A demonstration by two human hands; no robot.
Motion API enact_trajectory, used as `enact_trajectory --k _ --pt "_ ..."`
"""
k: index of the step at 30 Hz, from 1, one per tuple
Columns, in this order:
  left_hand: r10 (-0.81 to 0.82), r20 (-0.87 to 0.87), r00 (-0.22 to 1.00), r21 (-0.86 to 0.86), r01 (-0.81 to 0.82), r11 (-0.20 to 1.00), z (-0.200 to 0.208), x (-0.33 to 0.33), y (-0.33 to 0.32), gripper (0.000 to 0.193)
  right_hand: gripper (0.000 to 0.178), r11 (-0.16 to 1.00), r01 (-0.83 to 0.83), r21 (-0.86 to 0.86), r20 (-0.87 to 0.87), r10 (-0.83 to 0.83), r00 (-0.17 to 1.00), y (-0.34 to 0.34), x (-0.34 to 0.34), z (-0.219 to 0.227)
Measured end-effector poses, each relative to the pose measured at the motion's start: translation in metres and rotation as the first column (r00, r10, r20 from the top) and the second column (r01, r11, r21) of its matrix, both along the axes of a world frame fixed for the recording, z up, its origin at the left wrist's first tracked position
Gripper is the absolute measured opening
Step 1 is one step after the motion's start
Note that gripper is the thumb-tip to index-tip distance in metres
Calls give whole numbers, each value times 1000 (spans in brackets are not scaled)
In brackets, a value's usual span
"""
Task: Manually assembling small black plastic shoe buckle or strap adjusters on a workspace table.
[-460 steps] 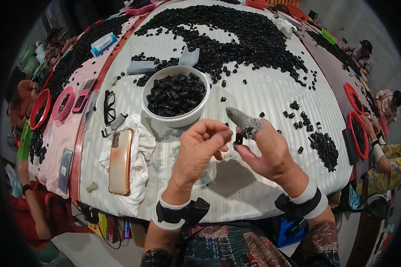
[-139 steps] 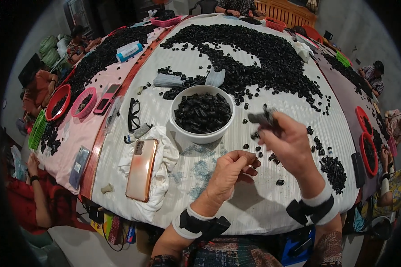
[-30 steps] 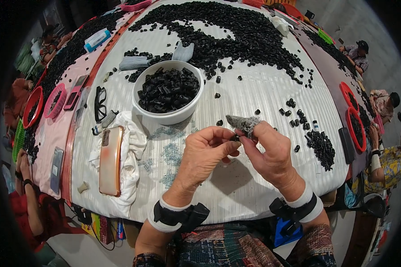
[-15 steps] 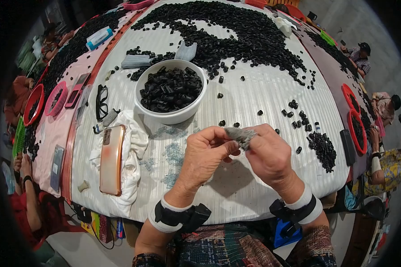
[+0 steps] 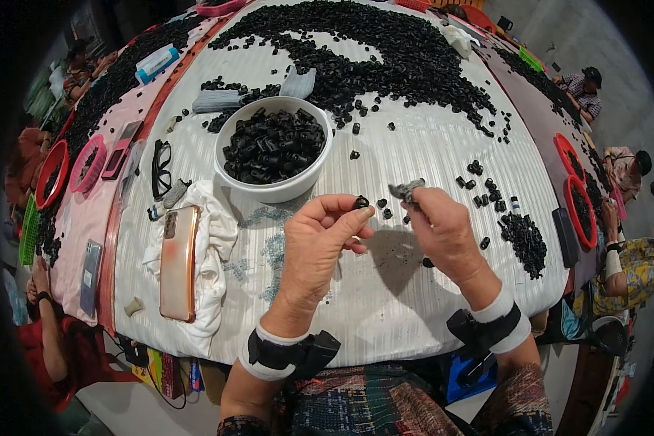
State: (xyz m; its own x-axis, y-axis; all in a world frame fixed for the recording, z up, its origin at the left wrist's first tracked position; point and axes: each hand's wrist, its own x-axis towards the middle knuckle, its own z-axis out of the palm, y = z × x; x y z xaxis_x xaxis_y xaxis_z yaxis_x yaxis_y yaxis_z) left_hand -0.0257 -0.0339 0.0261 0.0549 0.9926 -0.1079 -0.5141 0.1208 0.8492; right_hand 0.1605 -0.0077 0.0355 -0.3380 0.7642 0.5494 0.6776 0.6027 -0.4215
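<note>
Between the thumb and fingers of my left hand (image 5: 314,251) is a small black plastic part (image 5: 361,203), pinched at the fingertips. My right hand (image 5: 445,232) is closed on a grey fuzzy cloth scrap (image 5: 407,190), which pokes out past the thumb and index finger. The two hands are apart above the white striped tabletop (image 5: 370,327). Beyond my left hand stands a white bowl (image 5: 272,192) filled with similar black parts (image 5: 272,145). Several loose black parts lie on the table around my right hand, including a few just left of its fingers.
A phone (image 5: 180,261) lies on a white cloth (image 5: 214,291) at the left, near eyeglasses (image 5: 162,171). A large spread of black parts (image 5: 385,73) covers the far table. A small pile (image 5: 525,243) sits at the right. Other people work at both sides.
My hands have drawn apart. The grey scrap has come away from my left fingers with my right hand, and the black part now shows in my left pinch.
</note>
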Motion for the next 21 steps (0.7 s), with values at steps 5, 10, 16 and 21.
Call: enact_trajectory --k 5,10,16,21 --pt "-8 -16 1000 -22 8 1000 0 -1 0 18 19 996 -81 -33 205 86 975 4 -5 -11" --pt "-19 -3 1000 -11 19 1000 0 -1 -1 18 23 993 -96 -66 286 111 952 11 -7 -20" --pt "-44 -12 999 -7 44 999 1 -1 -2 17 21 992 -115 -57 234 126 964 14 -7 -21" --pt "-51 0 999 -14 51 999 1 1 -3 20 19 998 -50 24 139 46 989 6 -8 5"
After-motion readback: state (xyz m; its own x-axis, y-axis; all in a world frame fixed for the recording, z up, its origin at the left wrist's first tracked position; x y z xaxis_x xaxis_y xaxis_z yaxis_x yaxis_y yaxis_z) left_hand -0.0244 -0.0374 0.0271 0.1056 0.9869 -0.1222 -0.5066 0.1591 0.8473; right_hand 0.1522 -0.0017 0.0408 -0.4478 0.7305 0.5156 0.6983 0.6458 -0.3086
